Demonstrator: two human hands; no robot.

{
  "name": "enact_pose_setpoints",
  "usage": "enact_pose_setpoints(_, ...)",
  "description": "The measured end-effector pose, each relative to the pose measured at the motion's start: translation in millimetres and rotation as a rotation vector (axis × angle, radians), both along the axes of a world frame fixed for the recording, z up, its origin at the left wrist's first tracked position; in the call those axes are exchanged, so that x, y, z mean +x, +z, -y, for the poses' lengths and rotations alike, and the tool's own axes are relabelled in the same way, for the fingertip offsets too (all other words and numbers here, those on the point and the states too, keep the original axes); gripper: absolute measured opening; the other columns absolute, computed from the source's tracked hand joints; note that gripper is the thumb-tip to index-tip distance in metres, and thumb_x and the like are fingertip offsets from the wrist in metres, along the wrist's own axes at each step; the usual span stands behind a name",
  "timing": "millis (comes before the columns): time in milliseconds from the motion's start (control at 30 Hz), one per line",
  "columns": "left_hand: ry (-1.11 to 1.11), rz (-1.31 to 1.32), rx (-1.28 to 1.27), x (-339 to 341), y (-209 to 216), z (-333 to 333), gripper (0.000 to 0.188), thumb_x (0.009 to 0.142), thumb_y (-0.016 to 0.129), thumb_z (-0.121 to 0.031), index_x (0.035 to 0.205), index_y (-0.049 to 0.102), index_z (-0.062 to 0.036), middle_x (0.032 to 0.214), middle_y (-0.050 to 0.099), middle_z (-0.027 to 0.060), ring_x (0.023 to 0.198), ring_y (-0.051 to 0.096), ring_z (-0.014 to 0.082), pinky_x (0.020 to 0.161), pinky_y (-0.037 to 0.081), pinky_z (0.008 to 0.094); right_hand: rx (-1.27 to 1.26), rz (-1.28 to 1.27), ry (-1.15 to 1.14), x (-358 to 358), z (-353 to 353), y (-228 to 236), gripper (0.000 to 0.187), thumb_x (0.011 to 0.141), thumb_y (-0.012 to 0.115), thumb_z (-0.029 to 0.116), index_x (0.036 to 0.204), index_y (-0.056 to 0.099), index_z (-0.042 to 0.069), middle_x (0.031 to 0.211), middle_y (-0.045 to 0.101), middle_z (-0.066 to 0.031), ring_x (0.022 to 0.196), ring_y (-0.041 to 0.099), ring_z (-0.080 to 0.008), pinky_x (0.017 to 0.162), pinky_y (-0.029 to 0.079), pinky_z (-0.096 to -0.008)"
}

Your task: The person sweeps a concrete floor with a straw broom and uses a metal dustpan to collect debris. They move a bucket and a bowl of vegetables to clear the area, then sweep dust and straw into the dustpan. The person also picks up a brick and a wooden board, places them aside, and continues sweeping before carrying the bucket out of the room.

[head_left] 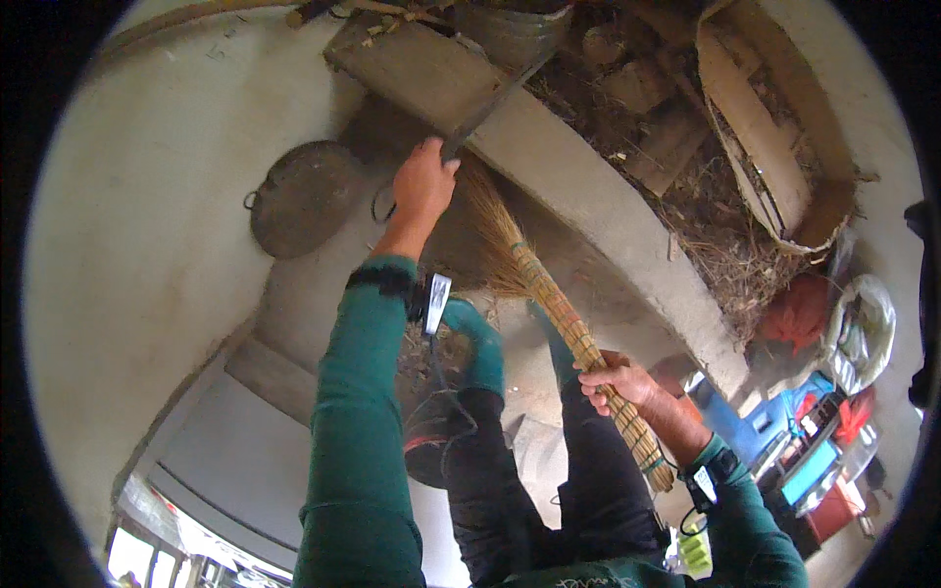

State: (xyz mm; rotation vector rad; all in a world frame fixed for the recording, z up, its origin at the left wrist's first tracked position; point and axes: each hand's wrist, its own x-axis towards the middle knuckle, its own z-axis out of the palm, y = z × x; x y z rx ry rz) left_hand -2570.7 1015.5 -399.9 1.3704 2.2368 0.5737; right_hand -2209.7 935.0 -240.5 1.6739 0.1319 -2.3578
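Observation:
My right hand (619, 384) is wrapped round the bound handle of a straw broom (564, 309), whose bristles point up and left toward the ledge. My left hand (425, 184) is stretched out and closed round the end of a long dark handle (495, 106). That handle runs up and right to a grey metal pan (515, 34), partly cut off at the top of the view. The pan is by a concrete ledge (588, 171), next to a heap of dry twigs and scraps (652, 127).
A round dark lid (306, 199) leans against the pale wall (176, 147) at the left. A torn cardboard box (755, 127) lies on the heap. At the right stand a white plastic bag (863, 333), a red bag (799, 314) and several boxes.

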Motion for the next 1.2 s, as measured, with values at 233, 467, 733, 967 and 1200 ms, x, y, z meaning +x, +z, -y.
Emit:
enact_pose_setpoints(233,-0.079,-0.006,0.134,65,27,11,0.041,0.079,0.068,-0.020,0.117,0.059,-0.0074,0.108,0.063,0.0164,0.103,0.058,0.0374,0.090,0.045,0.0458,0.070,-0.037,0.060,13,10,-7,0.038,0.084,0.064,0.007,0.116,0.046,0.000,0.070,0.050,-0.0056,0.048,0.048,-0.0123,0.040,0.040,-0.0278)
enact_pose_setpoints(467,0.262,0.447,-0.105,184,98,268,0.020,0.083,0.064,-0.017,0.098,0.060,-0.0048,0.095,0.063,0.0171,0.091,0.060,0.0376,0.080,0.048,0.0460,0.141,-0.050,0.201,15,8,-17,0.023,0.084,0.066,0.013,0.101,0.054,0.004,0.072,0.055,-0.0055,0.050,0.051,-0.0128,0.043,0.044,-0.0288)
enact_pose_setpoints(733,1.055,0.572,-0.406,295,114,514,0.018,0.079,0.067,-0.020,0.089,0.066,-0.0054,0.083,0.067,0.0174,0.082,0.066,0.0328,0.072,0.051,0.0390,0.135,-0.012,0.515,10,0,-22,0.031,0.085,0.068,0.014,0.111,0.054,0.005,0.074,0.055,-0.0048,0.053,0.051,-0.0123,0.045,0.044,-0.0291)
enact_pose_setpoints(967,1.538,0.948,-0.494,461,92,606,0.020,0.077,0.064,-0.016,0.088,0.068,0.0006,0.083,0.070,0.0134,0.075,0.067,0.0238,0.071,0.052,0.0334,0.279,0.051,0.837,-16,13,-11,0.033,0.085,0.066,0.013,0.113,0.053,0.005,0.075,0.055,-0.0049,0.053,0.052,-0.0120,0.043,0.044,-0.0275)
enact_pose_setpoints(1200,1.922,1.468,0.043,496,19,594,0.023,0.083,0.068,-0.027,0.086,0.067,-0.0041,0.072,0.063,0.0036,0.062,0.058,0.0123,0.054,0.046,0.0264,0.674,-0.032,1.366,-27,50,26,0.026,0.083,0.066,0.010,0.103,0.050,0.003,0.070,0.053,-0.0038,0.051,0.052,-0.0107,0.041,0.044,-0.0266)
